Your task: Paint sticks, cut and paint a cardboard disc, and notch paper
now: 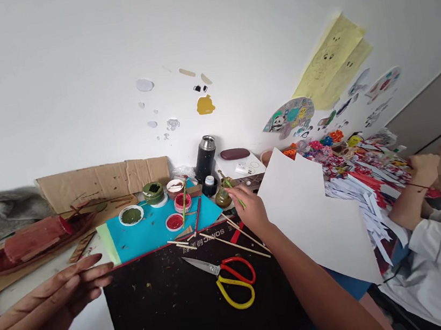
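Note:
My right hand (251, 209) pinches a green brush (242, 203) beside a murky glass jar (222, 193). At the lower left my left hand (70, 293) is raised with its fingers extended, and nothing shows between them. On a blue sheet (128, 234) stand a jar of green paint (153, 193), a lid with green paint (131, 215), a jar of red paint (182, 202) and a lid with red paint (174, 222). Another green brush (185, 205) leans across the red jar. Scissors (218, 268) with red and yellow handles lie on the black mat (175, 317).
A red model boat (35, 240) lies at the left. Thin wooden sticks (235, 244) lie near the scissors. Behind stands a black thermos (205, 158); white sheets (304, 219) lie right of my arm. A person's arm (411, 194) rests by paper strips (363, 200).

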A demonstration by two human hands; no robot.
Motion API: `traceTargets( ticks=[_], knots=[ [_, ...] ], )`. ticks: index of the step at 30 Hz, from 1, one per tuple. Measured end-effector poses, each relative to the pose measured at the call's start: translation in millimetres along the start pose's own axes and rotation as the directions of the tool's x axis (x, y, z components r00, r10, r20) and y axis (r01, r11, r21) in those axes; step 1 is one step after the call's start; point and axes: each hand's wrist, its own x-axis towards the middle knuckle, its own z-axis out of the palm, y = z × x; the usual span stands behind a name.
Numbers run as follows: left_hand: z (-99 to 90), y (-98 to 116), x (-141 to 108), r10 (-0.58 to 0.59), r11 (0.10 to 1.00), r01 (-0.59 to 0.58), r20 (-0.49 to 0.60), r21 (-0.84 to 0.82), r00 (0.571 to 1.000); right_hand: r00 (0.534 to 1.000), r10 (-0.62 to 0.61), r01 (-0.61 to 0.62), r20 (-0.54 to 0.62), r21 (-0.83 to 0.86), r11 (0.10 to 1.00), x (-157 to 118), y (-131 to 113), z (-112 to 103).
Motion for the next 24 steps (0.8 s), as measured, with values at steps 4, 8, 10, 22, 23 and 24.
traceTargets(
  ticks=[4, 8, 10, 22, 23, 24],
  knots=[
    [11.2, 55.3, -16.3, -0.259, 0.873, 0.236, 0.004, -0.428, 0.966, 0.999, -0.028, 0.029, 0.045, -0.042, 0.999, -2.7, 6.7, -0.4],
    [14.0, 73.8, -19.8, -0.242, 0.863, 0.26, 0.097, -0.433, 0.965, 0.995, -0.055, 0.061, 0.088, -0.073, 0.995, -2.1, 13.3, 0.3],
    [15.1, 71.4, -19.4, -0.222, 0.863, 0.25, 0.114, -0.439, 0.968, 0.993, -0.063, 0.073, 0.1, -0.099, 0.992, -2.9, 15.8, 1.0],
    [23.5, 92.3, -24.0, -0.282, 0.545, 0.191, 0.036, -0.816, 0.959, 0.994, -0.049, 0.072, 0.099, -0.249, 0.966, -13.3, 29.5, 0.4],
    [23.5, 94.0, -24.4, -0.284, 0.544, 0.193, 0.037, -0.817, 0.958, 0.995, -0.034, 0.054, 0.093, -0.231, 0.971, -14.5, 29.9, 0.0],
    [23.4, 95.2, -24.9, -0.285, 0.546, 0.193, 0.036, -0.815, 0.958, 0.996, -0.017, 0.035, 0.088, -0.21, 0.977, -15.8, 30.0, -0.7]
  ],
)
